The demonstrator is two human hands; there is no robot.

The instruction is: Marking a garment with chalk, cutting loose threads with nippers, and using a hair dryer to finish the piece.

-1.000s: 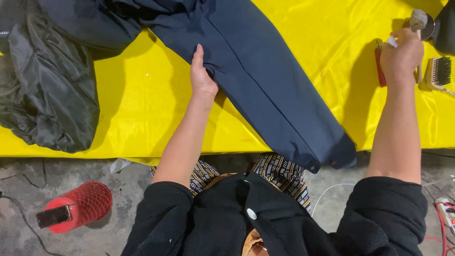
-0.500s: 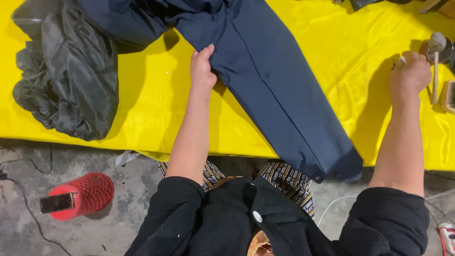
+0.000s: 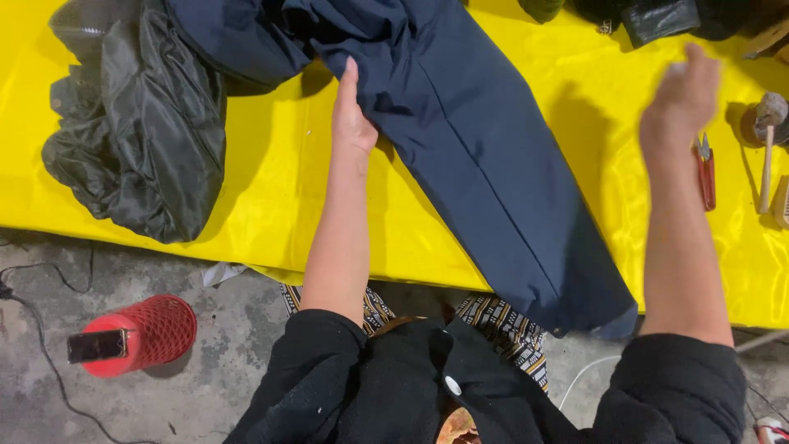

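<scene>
A navy blue garment (image 3: pixel 485 156) lies spread across the table's yellow cloth (image 3: pixel 271 189), one long part running down over the front edge. My left hand (image 3: pixel 352 115) rests flat on the garment's left edge, fingers together and pointing away from me. My right hand (image 3: pixel 682 99) is raised above the cloth to the right of the garment, blurred, with nothing visibly in it. Just beyond it lie small red-handled snips (image 3: pixel 705 168) on the cloth.
A crumpled black jacket (image 3: pixel 140 131) sits at the table's left. A wooden-handled tool (image 3: pixel 768 140) and dark items (image 3: pixel 657 16) lie at the right and back. On the concrete floor stands a red mesh basket (image 3: pixel 148 333) with a phone on it, beside cables.
My right hand has left the tools at the far right and swung up and left over the cloth. The left hand has kept to the garment's edge. The camera view has shifted.
</scene>
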